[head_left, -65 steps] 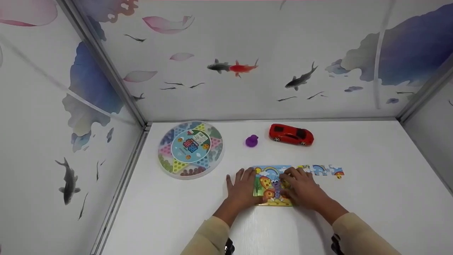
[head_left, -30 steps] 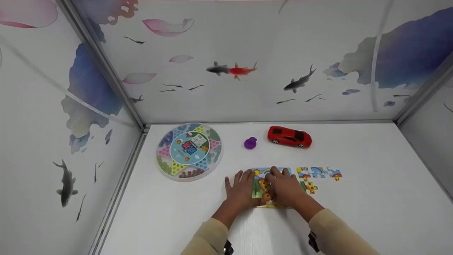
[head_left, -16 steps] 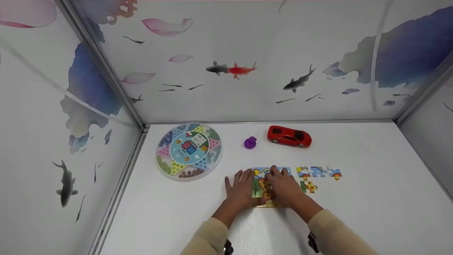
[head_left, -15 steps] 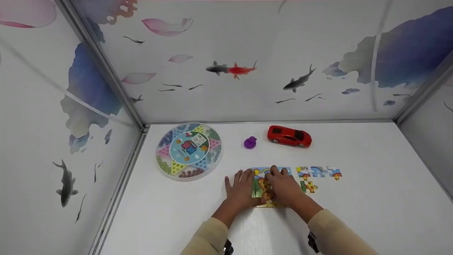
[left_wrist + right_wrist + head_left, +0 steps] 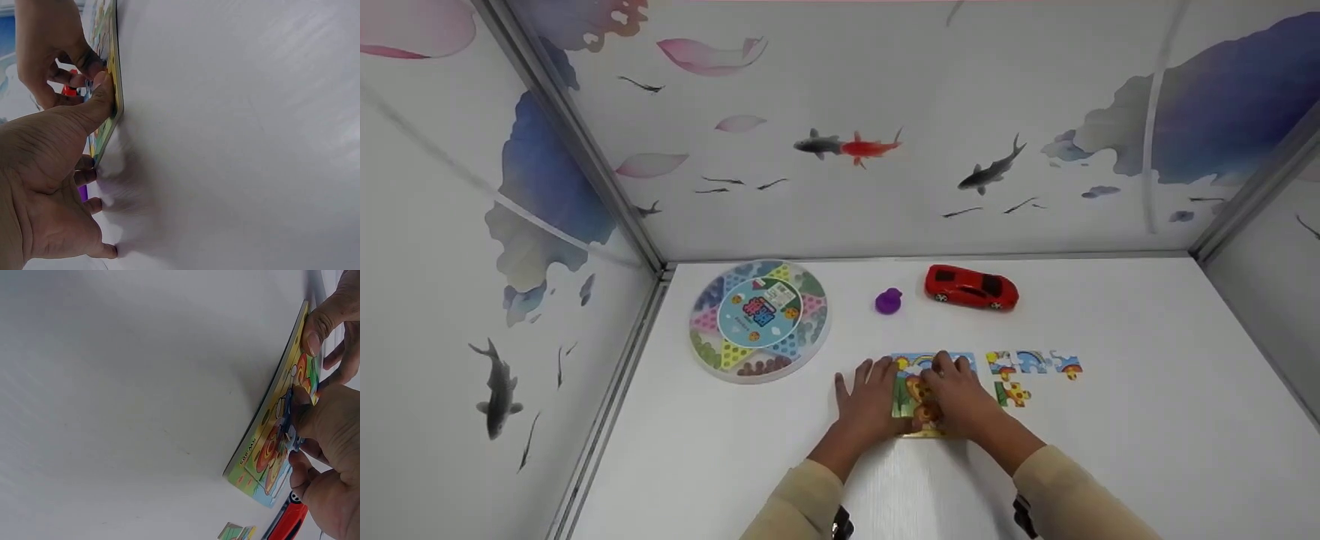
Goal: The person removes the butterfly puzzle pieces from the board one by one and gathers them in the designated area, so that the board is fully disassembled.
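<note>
A thin cartoon jigsaw puzzle (image 5: 905, 384) with a rainbow and mushrooms lies flat on the white table. My left hand (image 5: 864, 409) rests at its left side, fingers spread along the edge and the thumb on the puzzle's front corner, as the left wrist view shows. Over the middle of the picture, my right hand (image 5: 964, 399) pinches a dark blue puzzle piece (image 5: 291, 437) between thumb and fingertips. That hand hides much of the puzzle's right half in the head view. Loose puzzle pieces lie to the right, a row of them (image 5: 1033, 362) with others (image 5: 1012, 394) below.
Behind the puzzle sit a small purple toy duck (image 5: 888, 301) and a red toy car (image 5: 971, 288). A round game box (image 5: 760, 322) with coloured star points stands at the back left. Walls with painted fish close off the table's back and sides.
The right hand moved from the puzzle's right part to its middle, and a green and yellow piece now lies below the loose row. Over the last second both hands stay nearly still.
</note>
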`<action>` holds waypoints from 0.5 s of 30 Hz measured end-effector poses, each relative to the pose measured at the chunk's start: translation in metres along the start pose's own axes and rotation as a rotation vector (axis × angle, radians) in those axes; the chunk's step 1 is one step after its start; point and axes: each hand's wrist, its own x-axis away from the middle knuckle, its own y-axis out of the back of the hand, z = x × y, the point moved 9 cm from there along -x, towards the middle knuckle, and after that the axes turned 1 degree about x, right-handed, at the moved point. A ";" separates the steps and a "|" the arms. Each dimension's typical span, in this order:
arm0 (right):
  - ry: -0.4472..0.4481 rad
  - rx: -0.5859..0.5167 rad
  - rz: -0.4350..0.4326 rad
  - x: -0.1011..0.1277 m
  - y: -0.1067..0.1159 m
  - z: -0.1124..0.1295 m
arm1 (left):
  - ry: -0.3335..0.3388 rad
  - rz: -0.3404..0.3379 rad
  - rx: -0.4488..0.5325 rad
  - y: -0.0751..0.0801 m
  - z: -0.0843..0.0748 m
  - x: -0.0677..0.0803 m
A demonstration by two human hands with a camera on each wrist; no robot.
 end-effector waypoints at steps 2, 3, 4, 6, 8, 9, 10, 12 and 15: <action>0.000 0.002 -0.001 0.001 0.000 0.000 | -0.001 0.002 0.006 0.000 0.000 0.000; -0.002 0.003 0.000 0.001 -0.001 0.000 | -0.001 0.003 0.008 0.000 0.001 0.000; -0.001 0.004 0.001 0.001 -0.001 0.000 | 0.000 0.004 0.010 0.000 0.001 0.000; 0.002 0.010 0.004 0.002 -0.001 0.000 | 0.002 0.005 0.010 -0.001 0.002 0.000; 0.008 0.016 0.008 0.003 -0.001 0.000 | 0.004 0.005 0.012 -0.001 0.003 0.000; 0.011 0.024 0.010 0.004 -0.001 0.000 | 0.004 0.005 0.015 -0.001 0.003 0.000; 0.015 0.028 0.011 0.004 0.000 0.000 | 0.003 0.005 0.020 -0.001 0.002 0.000; 0.027 0.042 0.017 0.004 0.001 0.000 | 0.000 0.007 0.026 0.000 0.002 0.001; 0.043 0.050 0.030 0.003 0.004 0.000 | -0.004 0.007 0.027 0.001 0.001 0.001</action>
